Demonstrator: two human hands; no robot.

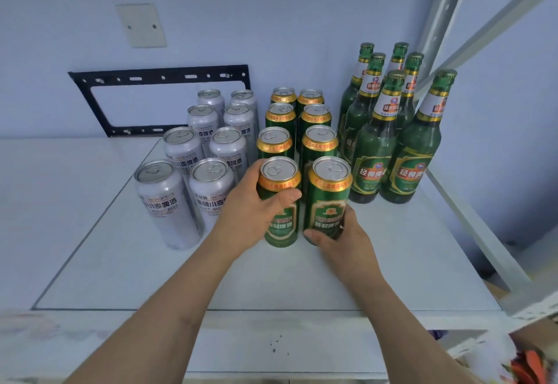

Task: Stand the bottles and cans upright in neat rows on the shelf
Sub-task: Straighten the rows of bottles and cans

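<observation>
The white shelf (pixel 302 281) carries everything, set against a pale wall with a black bracket (pixel 160 81) and a blank plate (pixel 141 25) on it, and a grey upright (pixel 447 18) at the right. On the shelf the stock stands in three blocks: six green bottles (pixel 374 130) at the right rear, eight green cans (pixel 305 130) in two files down the middle, eight silver cans (pixel 208 148) in two files to the left. All of them stand upright, long axes vertical, lids up. The two front green cans are the ones in hand. The left hand (pixel 256 211) wraps the left can (pixel 280 202) from its left side, fingers round the upper body and thumb across the front just below the gold band. The right hand (pixel 341 232) holds the right can (pixel 327 199) low down from the right, thumb along the base at the front, fingers curled behind the label. Each can lies straight ahead of its own hand, already inside the grasp, so neither hand has to reach. What the finish seems to turn on is the line of these two against the files behind: both stand just in front of the next pair and close beside each other, a narrow gap between them, and whether their bases sit flat on the shelf cannot be told. A small nudge backward along each file looks like all that is left; the job reads as nearly done.
</observation>
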